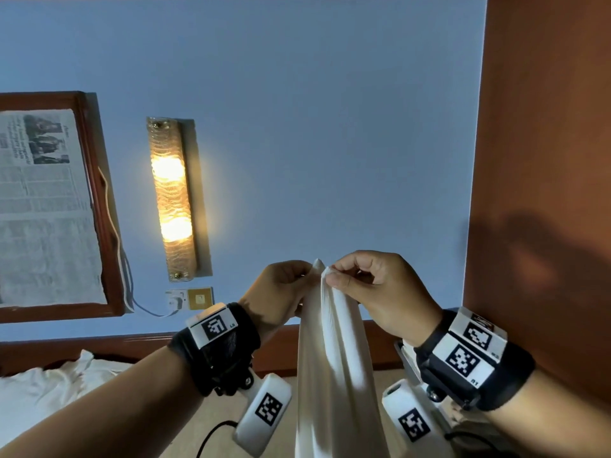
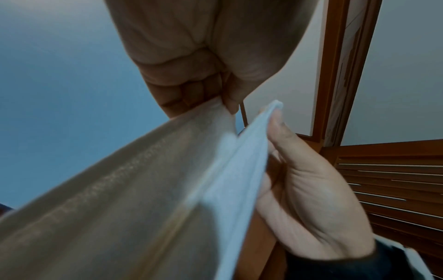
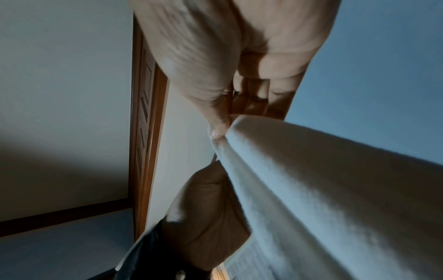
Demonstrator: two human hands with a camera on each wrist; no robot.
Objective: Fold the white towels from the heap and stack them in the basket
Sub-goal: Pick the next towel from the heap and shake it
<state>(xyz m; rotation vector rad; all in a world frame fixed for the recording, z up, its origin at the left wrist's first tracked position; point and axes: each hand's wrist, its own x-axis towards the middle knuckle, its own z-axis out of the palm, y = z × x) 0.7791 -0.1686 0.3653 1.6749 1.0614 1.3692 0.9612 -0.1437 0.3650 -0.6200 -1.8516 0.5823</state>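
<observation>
1. Towel (image 1: 334, 368) in hand is only at the start of its fold, I judge: it hangs in mid-air in front of the blue wall (image 1: 314, 127), with two top corners brought together but no flat, squared layers yet.
2. Left hand (image 1: 281, 295) pinches one corner between thumb and curled fingers; right hand (image 1: 373, 285) pinches the other just beside it, thumb clamped against the forefinger.
3. More white cloth, probably the heap (image 1: 49, 385), lies on the surface at lower left, so further towels likely remain. The basket is not in view, so what is stacked cannot be told.
4. Its long axis runs vertically: pinched corners point up, and the draped body falls straight down between the wrists, out of the bottom of the head view.
5. Left to do, as I read it: finish folding, then stack.
</observation>
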